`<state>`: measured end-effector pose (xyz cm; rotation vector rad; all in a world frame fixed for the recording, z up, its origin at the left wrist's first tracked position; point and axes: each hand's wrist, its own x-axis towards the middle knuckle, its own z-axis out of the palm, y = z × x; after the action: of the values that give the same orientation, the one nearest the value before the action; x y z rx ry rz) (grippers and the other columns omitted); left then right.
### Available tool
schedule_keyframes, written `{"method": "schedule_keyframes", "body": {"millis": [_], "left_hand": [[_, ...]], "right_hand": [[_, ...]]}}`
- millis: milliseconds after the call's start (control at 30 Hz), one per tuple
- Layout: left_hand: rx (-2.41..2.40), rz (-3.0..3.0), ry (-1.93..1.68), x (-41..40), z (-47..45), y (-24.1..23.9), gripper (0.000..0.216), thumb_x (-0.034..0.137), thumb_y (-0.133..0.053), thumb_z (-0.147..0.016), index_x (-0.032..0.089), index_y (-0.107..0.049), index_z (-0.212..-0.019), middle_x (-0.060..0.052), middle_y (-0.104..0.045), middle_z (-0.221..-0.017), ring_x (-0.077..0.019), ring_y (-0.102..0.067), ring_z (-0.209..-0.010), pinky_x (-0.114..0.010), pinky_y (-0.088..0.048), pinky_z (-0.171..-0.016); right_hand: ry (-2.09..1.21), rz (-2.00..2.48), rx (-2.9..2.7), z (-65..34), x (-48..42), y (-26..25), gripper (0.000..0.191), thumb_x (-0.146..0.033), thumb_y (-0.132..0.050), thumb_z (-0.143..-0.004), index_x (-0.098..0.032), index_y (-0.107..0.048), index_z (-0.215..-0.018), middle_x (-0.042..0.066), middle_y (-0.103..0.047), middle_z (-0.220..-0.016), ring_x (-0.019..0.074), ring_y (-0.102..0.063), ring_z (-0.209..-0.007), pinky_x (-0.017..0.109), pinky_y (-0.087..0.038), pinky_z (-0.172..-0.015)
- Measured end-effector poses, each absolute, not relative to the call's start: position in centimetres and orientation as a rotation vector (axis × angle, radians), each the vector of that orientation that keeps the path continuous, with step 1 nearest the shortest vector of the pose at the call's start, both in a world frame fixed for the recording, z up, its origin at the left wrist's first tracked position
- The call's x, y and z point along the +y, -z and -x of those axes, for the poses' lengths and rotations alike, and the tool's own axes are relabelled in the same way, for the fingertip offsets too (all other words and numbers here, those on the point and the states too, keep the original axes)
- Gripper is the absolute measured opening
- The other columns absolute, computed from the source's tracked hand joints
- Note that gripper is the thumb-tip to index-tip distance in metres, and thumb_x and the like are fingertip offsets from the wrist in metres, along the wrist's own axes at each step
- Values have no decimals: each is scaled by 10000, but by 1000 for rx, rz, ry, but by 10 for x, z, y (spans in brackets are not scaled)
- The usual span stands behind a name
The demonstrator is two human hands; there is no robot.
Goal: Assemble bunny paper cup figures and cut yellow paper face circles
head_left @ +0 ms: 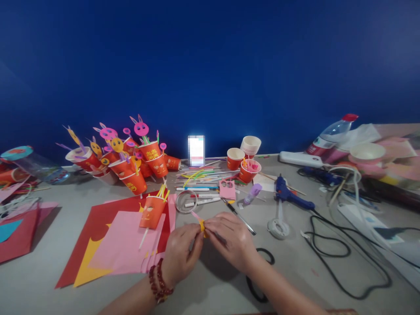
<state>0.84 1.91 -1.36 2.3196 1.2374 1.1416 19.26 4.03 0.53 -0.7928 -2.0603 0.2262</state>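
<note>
Between my two hands is a small yellow paper piece (202, 225), with a narrow pink strip (196, 215) sticking out at its upper left. The fingertips of my left hand (183, 249) pinch its left side. My right hand (232, 238) grips the right side with thumb and fingers, hiding part of it. Black-handled scissors (257, 291) lie partly under my right forearm. Left of my hands, an orange-red paper cup (152, 211) with yellow strips and a white stick rests on stacked pink paper (121, 243), over red paper (95, 227) and yellow paper (90, 267).
Several decorated cups (133, 177) crowd the back left. Behind my hands are a tape roll (186, 202), markers (203, 201), a black pen (241, 218) and coloured sticks (200, 177). To the right are a blue glue gun (292, 197), white tape (278, 228), looping cables (328, 280) and a bottle (331, 133).
</note>
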Motion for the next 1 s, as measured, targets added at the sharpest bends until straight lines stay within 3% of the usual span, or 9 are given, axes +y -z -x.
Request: {"method": "schedule_keyframes", "body": {"millis": [200,533,733,1000], "left_hand": [[1214,-2282,-1135,19,-9,13,163,156,-474,-947,203,-625,-984,-67,-745,-905,-200,-713,-843,-276,-550,-729],[1230,-2293,-1117,20,-8,13,155,158,-472,-948,198,-619,-976,-70,-737,-876,-198,-708,-812,-296,-556,-733],[1205,-2297,-1103,20,-10,12,155,152,-474,-942,200,-620,-964,-61,-730,-845,-192,-700,-780,-289,-548,-705],[1200,-2204,-1122,20,-9,10,164,168,-479,-949,193,-639,-969,-65,-740,-873,-188,-704,-788,-280,-547,-719]], "right_hand": [[-179,804,-2036,-191,42,-3,158,-94,-552,-890,-203,-659,-928,47,-759,-814,178,-658,-714,317,-542,-722],[-178,775,-2108,-195,42,-2,177,-117,-542,-926,-197,-655,-1036,73,-771,-902,192,-673,-792,338,-560,-768],[-111,785,-2075,-192,42,-3,158,-81,-553,-886,-199,-646,-932,45,-749,-785,184,-651,-714,316,-546,-716],[-293,794,-2034,-194,43,-4,170,-111,-525,-924,-217,-654,-960,50,-762,-855,174,-668,-738,310,-534,-725]]}}
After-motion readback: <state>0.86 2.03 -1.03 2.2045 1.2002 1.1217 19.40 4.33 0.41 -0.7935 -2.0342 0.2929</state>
